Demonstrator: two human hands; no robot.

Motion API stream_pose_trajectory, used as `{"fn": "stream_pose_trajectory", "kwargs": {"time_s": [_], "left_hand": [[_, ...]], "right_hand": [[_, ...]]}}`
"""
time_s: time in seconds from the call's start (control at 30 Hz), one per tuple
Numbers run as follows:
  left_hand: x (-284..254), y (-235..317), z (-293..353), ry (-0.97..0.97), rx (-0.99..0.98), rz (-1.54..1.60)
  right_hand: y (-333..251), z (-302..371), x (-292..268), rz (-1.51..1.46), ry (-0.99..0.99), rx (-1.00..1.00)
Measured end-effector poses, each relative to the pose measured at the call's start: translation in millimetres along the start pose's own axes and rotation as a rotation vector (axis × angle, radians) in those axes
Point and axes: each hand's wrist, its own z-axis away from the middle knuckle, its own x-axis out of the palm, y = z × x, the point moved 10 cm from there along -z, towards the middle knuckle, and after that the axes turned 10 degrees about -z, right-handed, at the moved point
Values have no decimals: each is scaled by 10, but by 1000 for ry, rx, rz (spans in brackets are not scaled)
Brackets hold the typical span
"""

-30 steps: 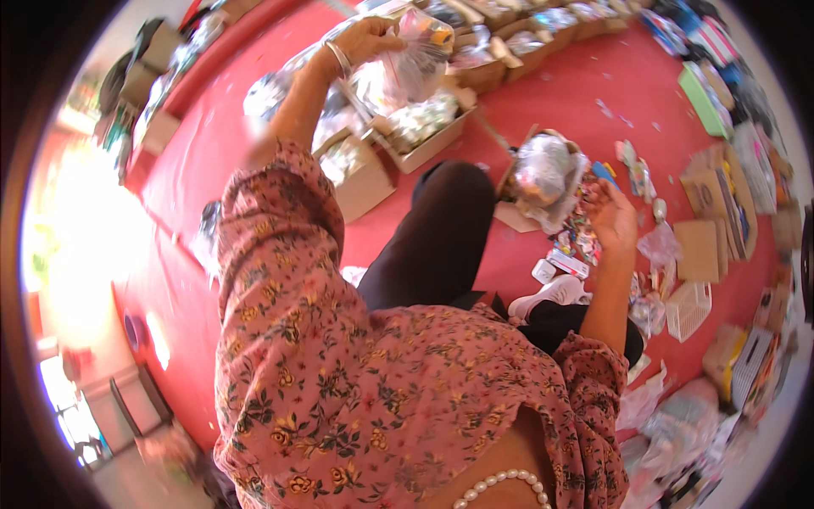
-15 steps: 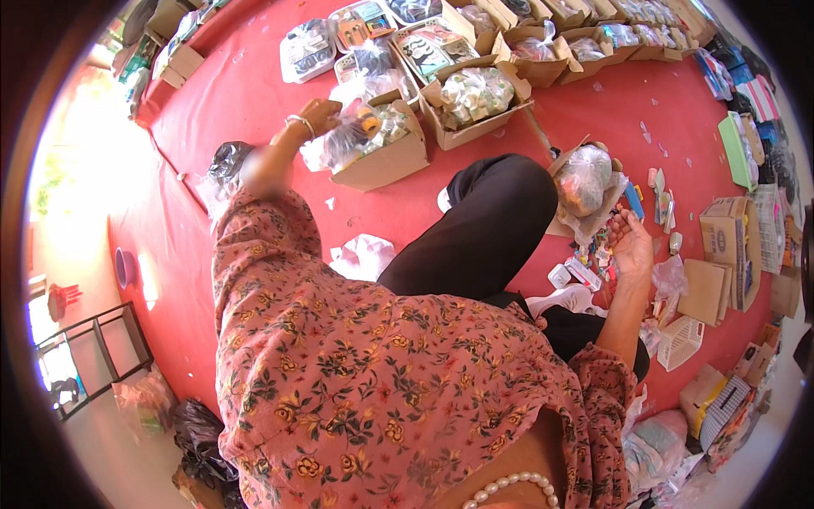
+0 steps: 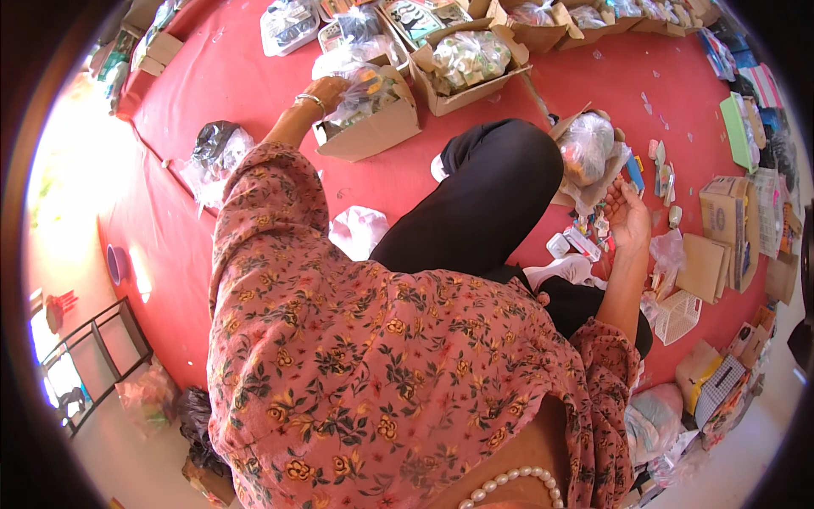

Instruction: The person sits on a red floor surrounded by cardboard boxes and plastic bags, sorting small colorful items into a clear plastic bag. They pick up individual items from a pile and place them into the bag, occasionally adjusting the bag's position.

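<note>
Head view shows the fingers of your left hand (image 3: 326, 92) against the clear bag (image 3: 365, 85) in the cardboard box (image 3: 373, 134), upper left of centre, grip hidden, so snagging on the rim could tear it; your right hand (image 3: 630, 220), right of centre, curls loosely open.

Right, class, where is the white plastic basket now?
In the head view, the white plastic basket sits at the right on the red floor, below the flat cardboard pieces and lower right of the right hand.
</note>
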Motion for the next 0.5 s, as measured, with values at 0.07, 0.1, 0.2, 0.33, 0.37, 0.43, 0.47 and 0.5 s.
{"fn": "stream_pose_trajectory", "kwargs": {"time_s": [0.07,0.1,0.2,0.33,0.37,0.43,0.47,0.5], "left_hand": [[57,153,-89,-101,-22,10],[39,171,-108,-212,-76,23],[-10,111,-72,-223,-31,30],[166,59,-28,-145,-122,17],[171,37,-57,-184,-188,15],[132,38,-96,-186,-206,30],[114,63,-102,-229,-203,2],[81,89,-101,-272,-201,-26]], "right_hand": [[-2,21,-24,13,4,2],[-4,30,-44,17,6,2],[-47,20,-6,8,-34,-14],[-57,-19,53,16,-24,-25],[-36,-27,62,21,-13,-25],[-22,-24,75,37,-8,-24],[-26,-21,86,51,-15,-22],[-27,-18,97,65,-21,-20]]}}
